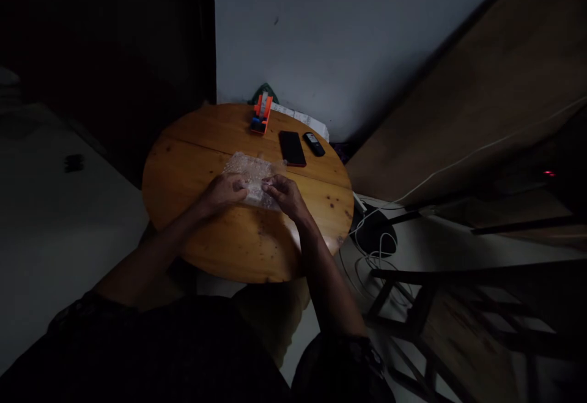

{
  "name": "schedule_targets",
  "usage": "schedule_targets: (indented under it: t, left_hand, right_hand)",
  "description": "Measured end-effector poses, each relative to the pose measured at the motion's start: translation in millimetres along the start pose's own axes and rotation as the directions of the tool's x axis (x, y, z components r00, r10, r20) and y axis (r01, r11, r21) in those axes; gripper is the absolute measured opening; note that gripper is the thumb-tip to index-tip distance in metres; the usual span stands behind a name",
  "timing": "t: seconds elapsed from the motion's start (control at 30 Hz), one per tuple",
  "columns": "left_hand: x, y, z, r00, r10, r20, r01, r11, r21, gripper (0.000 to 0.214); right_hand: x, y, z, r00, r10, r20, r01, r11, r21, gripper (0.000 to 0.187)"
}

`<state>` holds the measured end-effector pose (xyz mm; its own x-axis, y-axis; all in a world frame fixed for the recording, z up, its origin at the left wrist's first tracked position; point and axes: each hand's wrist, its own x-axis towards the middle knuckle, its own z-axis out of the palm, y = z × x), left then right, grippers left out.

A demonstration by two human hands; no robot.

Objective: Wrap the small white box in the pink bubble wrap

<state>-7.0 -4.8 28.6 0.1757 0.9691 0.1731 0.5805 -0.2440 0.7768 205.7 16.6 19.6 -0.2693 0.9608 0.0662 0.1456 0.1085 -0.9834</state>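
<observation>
A sheet of clear bubble wrap (250, 169) lies on the round wooden table (206, 140), near its middle. My left hand (224, 192) rests on the sheet's near left edge with its fingers curled onto the plastic. My right hand (285, 195) pinches the near right edge, fingertips pressed together on the wrap. The two hands almost touch over the sheet. The scene is dim, so whatever may be folded inside the wrap stays hidden.
An orange tape dispenser (261, 115) stands at the table's far edge. A black phone (292, 148) and a small dark handset (314, 144) lie beyond the wrap. White cables (371, 256) trail on the floor at right, beside a dark wooden chair frame (440, 305).
</observation>
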Motion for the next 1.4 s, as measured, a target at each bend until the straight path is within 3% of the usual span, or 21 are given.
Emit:
schedule_targets:
  t: [0.17,0.33,0.5,0.63,0.77,1.07,1.17,1.27,1.4]
  left_hand:
    - [-8.5,-1.5,2.0,1.000,0.016,-0.020,-0.016,1.000,0.025,0.015]
    - [-33.0,2.9,-1.3,0.964,0.264,0.022,-0.265,0.960,0.090,0.006]
    - [-64.6,-0.2,2.3,0.913,0.390,0.120,-0.408,0.878,0.250,0.014]
    - [-76.4,-5.2,8.4,0.928,0.363,0.087,-0.372,0.883,0.286,0.012]
    - [-77.9,-10.0,10.8,0.944,0.314,0.098,-0.329,0.901,0.283,0.011]
    - [-75.0,-10.9,10.7,0.949,0.306,0.071,-0.314,0.913,0.260,0.006]
    - [-66.9,-4.0,9.7,0.966,0.260,0.002,-0.253,0.940,0.229,0.006]
    - [-53.0,3.1,9.2,0.980,0.196,-0.044,-0.186,0.967,0.172,0.009]
    - [-33.0,6.1,10.6,0.989,0.124,-0.077,-0.116,0.988,0.104,0.008]
  right_hand:
    - [-1.2,-10.1,-7.1,1.000,0.016,0.026,-0.013,0.995,-0.103,0.050]
    - [-1.9,-10.2,-28.3,0.997,0.038,-0.069,-0.042,0.997,-0.060,0.046]
    - [4.3,-9.9,-33.1,0.975,0.027,0.219,0.008,0.987,-0.158,0.046]
    - [0.9,-13.4,-12.6,0.962,-0.026,0.272,0.134,0.913,-0.385,0.062]
    - [-4.4,-14.6,2.4,0.974,-0.070,0.217,0.176,0.835,-0.521,0.054]
    - [-10.0,-5.1,9.1,0.966,-0.075,0.246,0.161,0.923,-0.350,0.059]
    - [-19.7,-12.9,-1.5,0.970,-0.108,0.216,0.167,0.946,-0.277,0.065]
    - [-39.1,-25.5,-17.5,0.974,-0.059,0.220,0.107,0.970,-0.217,0.071]
    - [-58.9,-31.7,-24.2,0.982,-0.033,0.186,0.093,0.942,-0.322,0.081]
